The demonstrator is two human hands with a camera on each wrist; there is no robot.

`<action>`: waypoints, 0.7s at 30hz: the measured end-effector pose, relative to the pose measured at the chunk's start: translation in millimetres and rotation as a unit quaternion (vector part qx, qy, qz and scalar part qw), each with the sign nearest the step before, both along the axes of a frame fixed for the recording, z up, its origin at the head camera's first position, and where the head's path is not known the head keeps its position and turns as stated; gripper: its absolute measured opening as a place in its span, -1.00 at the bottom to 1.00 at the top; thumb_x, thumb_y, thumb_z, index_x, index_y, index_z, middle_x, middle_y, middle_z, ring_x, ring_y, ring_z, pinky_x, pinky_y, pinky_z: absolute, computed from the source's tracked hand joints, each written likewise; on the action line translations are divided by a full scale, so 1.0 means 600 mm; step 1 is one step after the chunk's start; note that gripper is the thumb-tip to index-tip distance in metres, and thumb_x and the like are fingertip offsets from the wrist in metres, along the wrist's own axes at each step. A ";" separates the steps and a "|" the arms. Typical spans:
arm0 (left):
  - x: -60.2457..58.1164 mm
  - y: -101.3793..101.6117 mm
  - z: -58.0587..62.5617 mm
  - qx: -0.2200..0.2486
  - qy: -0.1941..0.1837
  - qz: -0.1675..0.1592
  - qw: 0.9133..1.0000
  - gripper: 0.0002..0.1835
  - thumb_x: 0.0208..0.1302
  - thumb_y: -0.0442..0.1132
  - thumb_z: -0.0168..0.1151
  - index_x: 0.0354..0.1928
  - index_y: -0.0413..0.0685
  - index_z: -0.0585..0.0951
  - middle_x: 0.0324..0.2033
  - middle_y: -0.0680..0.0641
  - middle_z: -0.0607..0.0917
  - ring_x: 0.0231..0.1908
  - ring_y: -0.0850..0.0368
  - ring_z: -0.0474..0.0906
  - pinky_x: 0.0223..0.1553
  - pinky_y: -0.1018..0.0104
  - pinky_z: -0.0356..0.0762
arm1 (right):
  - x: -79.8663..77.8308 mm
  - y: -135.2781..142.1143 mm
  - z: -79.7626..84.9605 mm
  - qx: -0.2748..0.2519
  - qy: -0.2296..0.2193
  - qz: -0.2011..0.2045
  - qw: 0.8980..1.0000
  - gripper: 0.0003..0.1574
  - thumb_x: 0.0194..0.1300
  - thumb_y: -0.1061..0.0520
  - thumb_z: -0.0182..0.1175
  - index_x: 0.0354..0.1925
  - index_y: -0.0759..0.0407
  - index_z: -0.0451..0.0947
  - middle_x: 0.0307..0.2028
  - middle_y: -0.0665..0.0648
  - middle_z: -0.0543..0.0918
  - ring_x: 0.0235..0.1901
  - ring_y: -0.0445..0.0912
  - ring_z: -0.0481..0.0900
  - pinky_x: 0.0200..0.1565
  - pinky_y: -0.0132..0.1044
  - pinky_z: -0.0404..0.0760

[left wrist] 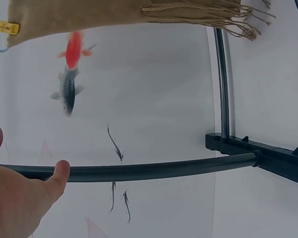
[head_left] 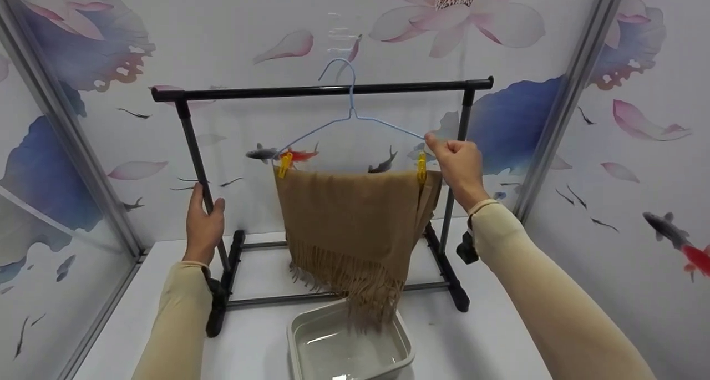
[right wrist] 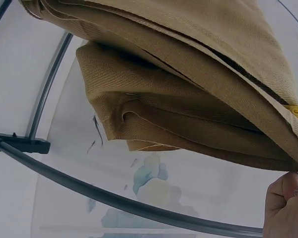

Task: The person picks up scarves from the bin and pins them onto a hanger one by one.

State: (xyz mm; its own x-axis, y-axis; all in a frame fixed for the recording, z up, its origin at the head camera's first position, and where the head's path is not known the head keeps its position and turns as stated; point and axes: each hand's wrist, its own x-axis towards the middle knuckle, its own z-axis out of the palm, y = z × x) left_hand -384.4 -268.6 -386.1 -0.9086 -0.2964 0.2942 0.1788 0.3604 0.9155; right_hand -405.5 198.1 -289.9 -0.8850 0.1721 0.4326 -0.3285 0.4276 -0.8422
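Observation:
My right hand (head_left: pixel 459 166) grips the right end of a blue wire hanger (head_left: pixel 324 126). From the hanger hangs a folded brown scarf (head_left: pixel 344 213) with a fringed lower edge. Two yellow clothespins (head_left: pixel 285 165) fasten it near its upper corners. The hanger's stem crosses the black top bar of the clothes rack (head_left: pixel 249 93) in the head view, its hook rising above the bar. In the right wrist view, fingertips (right wrist: pixel 288 186) pinch the wire beside the scarf's corner. At the rack's left post, my left hand (head_left: pixel 204 227) has fingers extended, with the post running between thumb and finger.
A light grey plastic basin (head_left: pixel 295 344) stands on the white table (head_left: pixel 244 352), below the scarf's fringe. The rack's black feet (head_left: pixel 457 297) and lower crossbars rest on the table. Printed panels with metal frame posts (head_left: pixel 571 91) enclose the back and sides.

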 end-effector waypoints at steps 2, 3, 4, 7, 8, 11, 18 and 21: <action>0.000 0.000 0.001 -0.002 0.001 0.000 1.000 -0.23 0.62 -0.18 -0.09 0.64 -0.06 -0.22 0.64 -0.08 -0.20 0.61 0.04 -0.33 0.59 0.08 -0.27 | -0.001 0.001 -0.005 0.003 -0.005 0.000 1.000 -0.19 0.30 -0.53 0.18 -0.63 0.08 0.31 -0.68 -0.08 0.25 -0.60 -0.15 0.23 -0.54 -0.32 0.19; 0.000 0.000 0.002 -0.003 0.001 0.000 1.000 -0.23 0.61 -0.18 -0.08 0.64 -0.07 -0.22 0.64 -0.09 -0.20 0.61 0.03 -0.33 0.59 0.08 -0.27 | -0.002 0.002 -0.008 0.005 -0.008 0.000 1.000 -0.19 0.31 -0.52 0.18 -0.63 0.08 0.30 -0.67 -0.08 0.24 -0.60 -0.15 0.22 -0.54 -0.32 0.19; 0.000 0.000 0.002 -0.006 0.002 0.000 1.000 -0.23 0.61 -0.17 -0.08 0.64 -0.07 -0.22 0.64 -0.10 -0.19 0.61 0.02 -0.32 0.59 0.07 -0.27 | -0.003 0.003 -0.012 0.005 -0.010 0.000 1.000 -0.20 0.31 -0.51 0.18 -0.63 0.07 0.29 -0.67 -0.08 0.23 -0.60 -0.15 0.21 -0.54 -0.32 0.18; 0.000 0.000 0.000 -0.012 -0.001 0.000 1.000 -0.23 0.61 -0.17 -0.07 0.64 -0.08 -0.22 0.64 -0.10 -0.21 0.62 0.00 -0.33 0.59 0.06 -0.27 | -0.006 0.004 -0.023 0.005 -0.018 0.002 1.000 -0.20 0.31 -0.51 0.19 -0.64 0.06 0.27 -0.68 -0.09 0.21 -0.62 -0.16 0.19 -0.56 -0.32 0.17; 0.001 -0.001 -0.002 -0.014 -0.003 -0.001 1.000 -0.22 0.61 -0.16 -0.07 0.64 -0.08 -0.22 0.64 -0.10 -0.21 0.62 0.00 -0.33 0.59 0.05 -0.28 | -0.007 0.004 -0.027 0.005 -0.020 0.003 1.000 -0.20 0.30 -0.51 0.19 -0.65 0.06 0.27 -0.68 -0.09 0.21 -0.62 -0.16 0.19 -0.56 -0.33 0.16; 0.004 -0.004 -0.008 -0.020 -0.009 -0.003 1.000 -0.22 0.61 -0.16 -0.07 0.64 -0.08 -0.23 0.64 -0.10 -0.23 0.62 -0.01 -0.34 0.59 0.04 -0.29 | -0.008 0.002 -0.038 0.001 -0.027 0.012 1.000 -0.21 0.30 -0.51 0.20 -0.64 0.06 0.29 -0.67 -0.08 0.23 -0.62 -0.15 0.20 -0.57 -0.33 0.18; 0.009 -0.008 -0.015 -0.020 -0.008 -0.010 1.000 -0.23 0.62 -0.12 -0.09 0.64 -0.08 -0.22 0.64 -0.11 -0.24 0.62 -0.03 -0.36 0.59 0.04 -0.29 | -0.013 0.003 -0.057 0.012 -0.020 0.034 0.999 -0.23 0.32 -0.47 0.21 -0.64 0.05 0.27 -0.68 -0.08 0.20 -0.62 -0.15 0.18 -0.56 -0.32 0.16; 0.010 -0.007 -0.019 -0.014 -0.002 -0.012 1.000 -0.27 0.64 -0.14 -0.14 0.64 -0.08 -0.20 0.64 -0.10 -0.21 0.62 -0.02 -0.34 0.59 0.05 -0.27 | -0.015 0.007 -0.065 0.022 -0.014 0.037 0.999 -0.24 0.33 -0.44 0.23 -0.64 0.06 0.27 -0.67 -0.09 0.17 -0.61 -0.14 0.16 -0.53 -0.30 0.16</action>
State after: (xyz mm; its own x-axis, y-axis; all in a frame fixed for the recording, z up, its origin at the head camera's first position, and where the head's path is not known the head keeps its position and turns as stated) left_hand -378.3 -273.0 -397.3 -0.9166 -0.2663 0.2983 0.1838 0.3820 0.9057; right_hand -414.8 202.4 -328.9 -0.9063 0.0872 0.4136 -0.3375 0.4400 -0.8322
